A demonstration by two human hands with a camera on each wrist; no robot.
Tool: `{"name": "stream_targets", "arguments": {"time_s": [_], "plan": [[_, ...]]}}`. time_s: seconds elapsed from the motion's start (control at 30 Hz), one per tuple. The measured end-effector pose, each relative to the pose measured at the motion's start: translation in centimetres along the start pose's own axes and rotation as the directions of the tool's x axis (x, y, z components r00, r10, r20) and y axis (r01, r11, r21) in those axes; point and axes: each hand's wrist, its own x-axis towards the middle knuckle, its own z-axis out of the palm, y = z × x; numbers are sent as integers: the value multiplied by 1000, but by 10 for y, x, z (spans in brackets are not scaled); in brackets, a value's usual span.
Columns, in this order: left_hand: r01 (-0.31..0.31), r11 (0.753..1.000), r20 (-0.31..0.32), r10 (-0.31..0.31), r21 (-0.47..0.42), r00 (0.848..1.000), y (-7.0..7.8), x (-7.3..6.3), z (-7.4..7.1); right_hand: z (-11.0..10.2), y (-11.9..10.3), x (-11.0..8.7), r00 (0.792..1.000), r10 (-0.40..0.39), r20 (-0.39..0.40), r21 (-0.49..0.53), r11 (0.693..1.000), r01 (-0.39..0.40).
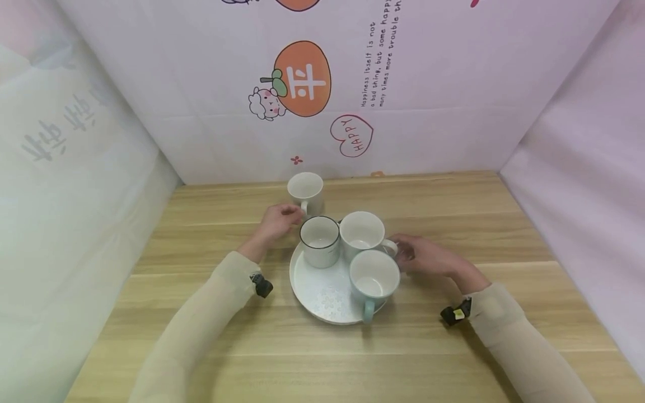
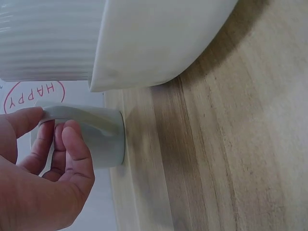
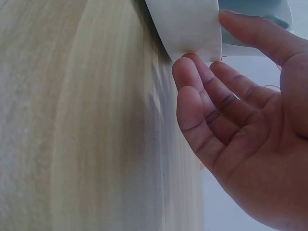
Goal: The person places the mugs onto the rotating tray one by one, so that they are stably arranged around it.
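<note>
In the head view, my left hand (image 1: 279, 221) is at a white mug (image 1: 308, 190) behind the round tray. The left wrist view shows thumb and fingers pinching its handle (image 2: 79, 115). The white tray (image 1: 314, 285) carries a dark-rimmed mug (image 1: 322, 256), a plain white mug (image 1: 360, 224) and a mug with a teal handle (image 1: 375, 280). At the tray's right side is my right hand (image 1: 425, 257), near the white mug's handle. In the right wrist view its fingers are loosely bent, fingertips right at the tray wall (image 3: 190, 29), thumb near the rim.
All this stands on a wooden table (image 1: 282, 358). A printed white sheet (image 1: 211, 123) rises along the table's back edge, close behind the rear mug. Pale cloth hangs at both sides. Dark wrist cameras (image 1: 261, 285) sit on both sleeves.
</note>
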Motion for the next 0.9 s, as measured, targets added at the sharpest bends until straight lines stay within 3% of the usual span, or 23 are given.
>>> {"name": "stream_targets", "arguments": {"time_s": [0.4,0.67,0.9], "plan": [[15,997,-16,-16,-70,1000,-3,-5,-14,2,3,2,1000,1,-11,-3,1000,-1],[61,991,-39,-66,-117,997,-9,-4,-26,2,2,2,1000,3,-9,-6,1000,-3],[97,979,-20,-102,-177,995,-6,-2,-29,1,3,2,1000,-19,-13,-16,1000,19]]}}
